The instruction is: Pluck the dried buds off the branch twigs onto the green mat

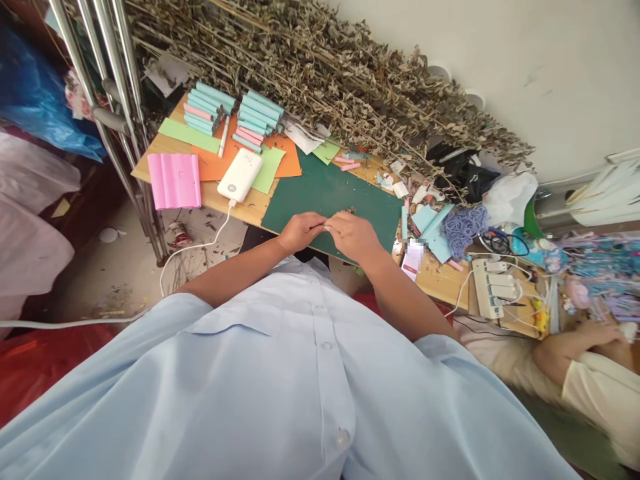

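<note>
My left hand (301, 231) and my right hand (353, 235) meet at the near edge of a dark green mat (330, 193). The fingers of both are closed in a pinch, tip to tip. Whatever lies between them is too small or hidden to make out. A few dry crumbs (347, 210) rest on the mat just beyond the right hand. To the left of the mat lies a white power bank (241, 175) with a cable plugged in. Stacks of blue and pink paper rolls (260, 113) stand farther back on orange and green paper.
Dried leafy stems (320, 73) are heaped along the back. A pink paper piece (174, 181) hangs over the left table edge, near metal crutches (113, 87). On the right are a phone (413, 260), purple yarn (465, 230), a power strip (487, 287) and another person's arm (570, 347).
</note>
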Demonstrator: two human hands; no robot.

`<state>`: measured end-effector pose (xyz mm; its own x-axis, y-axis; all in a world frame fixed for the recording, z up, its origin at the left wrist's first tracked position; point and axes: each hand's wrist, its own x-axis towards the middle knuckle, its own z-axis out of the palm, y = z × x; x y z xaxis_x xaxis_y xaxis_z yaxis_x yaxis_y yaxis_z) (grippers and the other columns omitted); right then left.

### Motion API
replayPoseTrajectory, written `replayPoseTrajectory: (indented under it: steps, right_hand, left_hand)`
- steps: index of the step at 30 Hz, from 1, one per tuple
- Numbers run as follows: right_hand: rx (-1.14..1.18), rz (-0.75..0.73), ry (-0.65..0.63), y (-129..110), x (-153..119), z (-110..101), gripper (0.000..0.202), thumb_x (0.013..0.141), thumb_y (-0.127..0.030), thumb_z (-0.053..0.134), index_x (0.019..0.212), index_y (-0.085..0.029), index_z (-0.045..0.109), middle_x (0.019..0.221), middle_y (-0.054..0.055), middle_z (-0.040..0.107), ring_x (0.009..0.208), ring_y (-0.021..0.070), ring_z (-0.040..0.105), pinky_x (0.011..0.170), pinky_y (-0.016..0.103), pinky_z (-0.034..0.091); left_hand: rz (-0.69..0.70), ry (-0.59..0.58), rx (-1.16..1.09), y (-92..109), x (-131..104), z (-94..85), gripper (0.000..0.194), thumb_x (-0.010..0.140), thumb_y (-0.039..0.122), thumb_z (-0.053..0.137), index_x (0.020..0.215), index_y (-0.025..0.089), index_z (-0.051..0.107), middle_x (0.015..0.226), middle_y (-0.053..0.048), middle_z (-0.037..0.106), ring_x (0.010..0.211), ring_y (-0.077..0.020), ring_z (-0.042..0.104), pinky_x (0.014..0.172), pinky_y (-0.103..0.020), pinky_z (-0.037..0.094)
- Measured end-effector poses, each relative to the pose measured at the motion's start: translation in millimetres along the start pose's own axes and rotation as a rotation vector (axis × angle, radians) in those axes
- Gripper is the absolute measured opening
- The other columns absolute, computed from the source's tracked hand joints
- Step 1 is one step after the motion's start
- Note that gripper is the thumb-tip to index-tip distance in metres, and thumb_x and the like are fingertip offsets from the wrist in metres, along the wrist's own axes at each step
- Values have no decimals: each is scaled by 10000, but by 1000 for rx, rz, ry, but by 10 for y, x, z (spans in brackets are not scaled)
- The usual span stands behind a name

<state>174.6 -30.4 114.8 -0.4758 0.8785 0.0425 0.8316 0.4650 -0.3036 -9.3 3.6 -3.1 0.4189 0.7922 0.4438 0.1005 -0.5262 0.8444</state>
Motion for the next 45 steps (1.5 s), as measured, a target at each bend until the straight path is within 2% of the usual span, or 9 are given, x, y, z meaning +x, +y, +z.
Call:
replayPoseTrajectory:
  steps: [7, 12, 15, 20, 24, 27, 37, 42, 45]
  right_hand:
    - [215, 81, 185, 38, -32, 161, 211, 995, -229, 590, 942, -254, 793, 1024, 56, 803, 981, 227, 734, 917, 349, 554]
    - [294, 281, 285, -16, -64, 242, 94, 927, -307, 689, 894, -258, 763, 818, 7, 764, 757, 199, 690, 775, 325, 547]
    - [295, 274, 313, -47, -68, 248, 147, 933, -336, 697, 820, -256, 745, 779, 9, 746, 741, 197, 677, 779, 329, 551]
    - [276, 140, 267, -72, -87, 207, 209, 1000, -336, 635, 867, -265, 780, 970, 55, 798, 947, 226, 732, 909, 363, 583]
    - [199, 101, 202, -67, -121, 173, 259, 1043, -352, 580, 980, -268, 818, 1062, 71, 799, 1011, 226, 735, 931, 355, 588]
    - [167, 114, 174, -57, -131, 160, 266, 1049, -339, 567, 1024, -271, 823, 1077, 71, 795, 1015, 228, 733, 929, 351, 587]
    - [105, 132, 100, -72, -79, 110, 217, 1039, -277, 587, 986, -270, 796, 1057, 52, 797, 992, 225, 728, 889, 331, 553]
    - [117, 141, 96, -81, -98, 71, 166, 1017, -292, 626, 1030, -281, 790, 1053, 35, 806, 974, 229, 735, 862, 341, 561]
    - [193, 145, 162, -49, -134, 104, 174, 1006, -300, 626, 1030, -277, 797, 1055, 41, 811, 988, 229, 742, 890, 352, 580]
  left_hand:
    - [-3, 13, -9, -15, 6, 11, 429, 1064, 551, 575, 1110, 199, 815, 976, -79, 793, 897, -177, 722, 848, -284, 552]
    - [-11, 14, -2, -21, 0, 16, 424, 1056, 552, 593, 1110, 195, 817, 975, -87, 794, 891, -180, 720, 845, -289, 550]
    - [-19, -1, -1, -28, -3, 12, 388, 1059, 514, 603, 1113, 196, 817, 1000, -90, 801, 920, -187, 730, 865, -300, 558]
    - [-28, -14, 13, -62, -12, 17, 306, 1063, 403, 598, 1136, 201, 814, 1069, -92, 812, 996, -196, 744, 936, -323, 574]
    - [-29, 5, 19, -78, -16, 28, 272, 1048, 354, 608, 1127, 197, 815, 1074, -91, 814, 1008, -193, 750, 956, -325, 584]
    - [-31, 5, 19, -69, -16, 28, 276, 1052, 360, 602, 1119, 198, 815, 1073, -90, 814, 1000, -190, 749, 943, -319, 585]
    - [-5, -21, -11, 3, -6, -10, 335, 1077, 436, 579, 1097, 197, 811, 1011, -85, 801, 948, -184, 730, 874, -296, 559]
    - [-6, 0, 8, -13, 1, 5, 361, 1080, 459, 568, 1089, 196, 814, 990, -86, 797, 931, -187, 730, 868, -302, 563]
    - [-9, -4, 16, -29, 3, 12, 349, 1072, 459, 583, 1101, 200, 814, 1017, -93, 803, 957, -194, 739, 893, -313, 572]
